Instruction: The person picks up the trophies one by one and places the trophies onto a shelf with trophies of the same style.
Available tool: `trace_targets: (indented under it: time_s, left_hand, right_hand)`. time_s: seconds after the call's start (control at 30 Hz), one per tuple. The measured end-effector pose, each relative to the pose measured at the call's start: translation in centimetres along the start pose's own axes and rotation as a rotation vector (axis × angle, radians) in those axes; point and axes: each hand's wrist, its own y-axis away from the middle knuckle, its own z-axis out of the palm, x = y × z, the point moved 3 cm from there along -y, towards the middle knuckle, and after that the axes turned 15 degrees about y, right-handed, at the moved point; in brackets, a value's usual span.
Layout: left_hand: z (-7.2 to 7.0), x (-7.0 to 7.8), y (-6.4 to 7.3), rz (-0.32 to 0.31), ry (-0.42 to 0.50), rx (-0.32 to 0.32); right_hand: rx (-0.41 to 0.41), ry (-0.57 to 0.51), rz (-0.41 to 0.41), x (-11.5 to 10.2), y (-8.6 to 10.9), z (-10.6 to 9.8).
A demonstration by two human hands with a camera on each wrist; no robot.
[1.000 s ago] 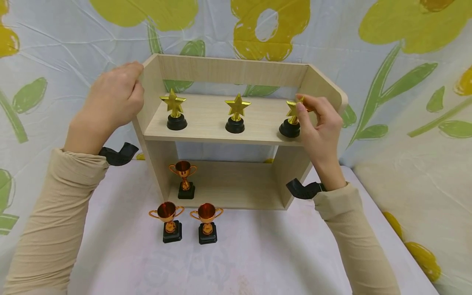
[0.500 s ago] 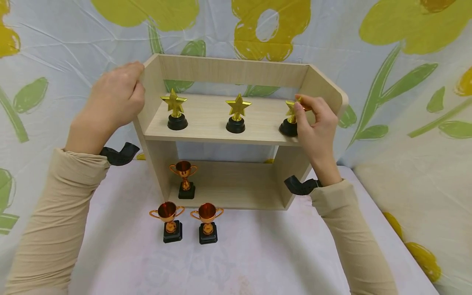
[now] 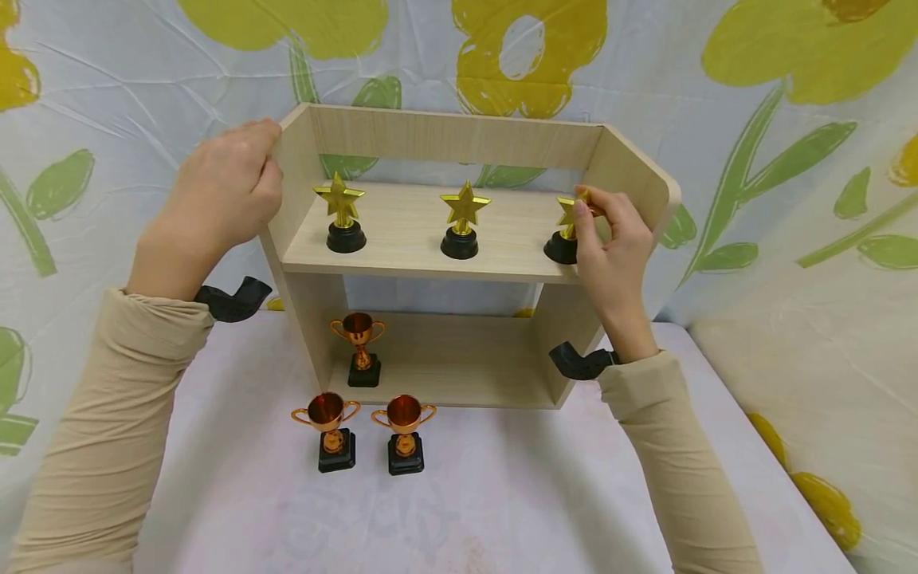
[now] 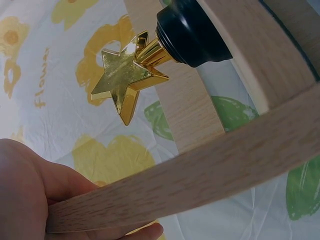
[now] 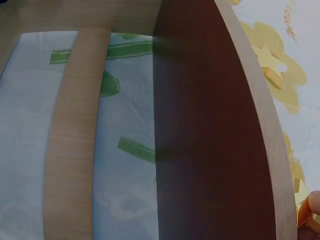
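My left hand (image 3: 215,195) gripping the left panel (image 3: 294,183), my right hand (image 3: 615,247) pinching the rightmost star trophy (image 3: 562,247) upright on the upper shelf (image 3: 402,231), two copper cups (image 3: 405,416) nearer me on the bench (image 3: 502,494).

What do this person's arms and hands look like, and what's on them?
Long, plain beige sleeves with wide cuffs. The left hand and right hand wear no gloves. A black, curved piece juts out at each wrist. No cables show.
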Motion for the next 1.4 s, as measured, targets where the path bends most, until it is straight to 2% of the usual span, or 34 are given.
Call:
trace_targets:
  time_s: [0.37,0.77,1.4]
  left_hand:
    - [-0.04,0.08,-0.03,-0.001,0.001,0.001]
    - [0.02,0.11,-0.03,0.000,0.000,-0.005]
    - [0.03,0.02,-0.06,-0.003,0.000,-0.004]
  right_hand:
    - [-0.032,-0.010,-0.037,0.05,0.05,-0.13]
    - [-0.103,-0.026,0.059,0.05,-0.10,0.10]
    - [-0.106,-0.061,0.057,-0.33,-0.04,0.00]
